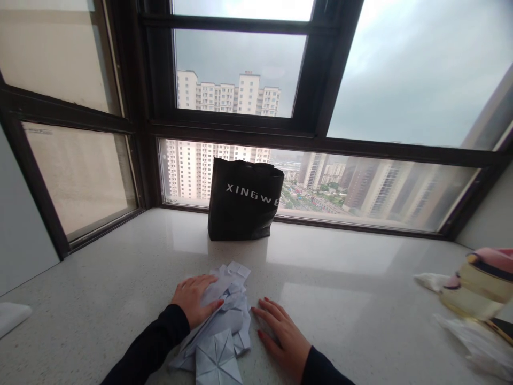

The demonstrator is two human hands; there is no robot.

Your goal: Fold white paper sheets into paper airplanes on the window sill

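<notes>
Surface: white speckled window ledge (340, 315); its near edge lies out of view. Pile of folded white paper (230, 307) sits toward the near side, slightly left of the middle, sheets overlapping at uneven angles. Nearest in the pile: a creased square (218, 357), fold lines radiating from its centre, lower end cut off by the view.

Left hand (194, 300): palm down on the left side of the pile, fingers loosely extended, thumb apart from them and lying over the paper. Right hand (282, 332): palm down on the ledge just right of the pile, fingers spread, nothing held. Contact between its fingertips and the paper cannot be told. Both wrists in black sleeves (146, 350).

Black bag (244, 219), white lettering reading "XINGWE" as far as visible: upright near the far edge, well apart from both hands, directly beyond the pile.

Right edge: yellowish bottle (475, 286) with pink top, blurred; clear plastic wrapping (468, 337) on its near side. Left edge: white object (12, 317), partly cut off, identity unclear.

Dark window frame (372, 149) runs along the far edge; pale tower blocks (224, 96) outside under grey sky.
</notes>
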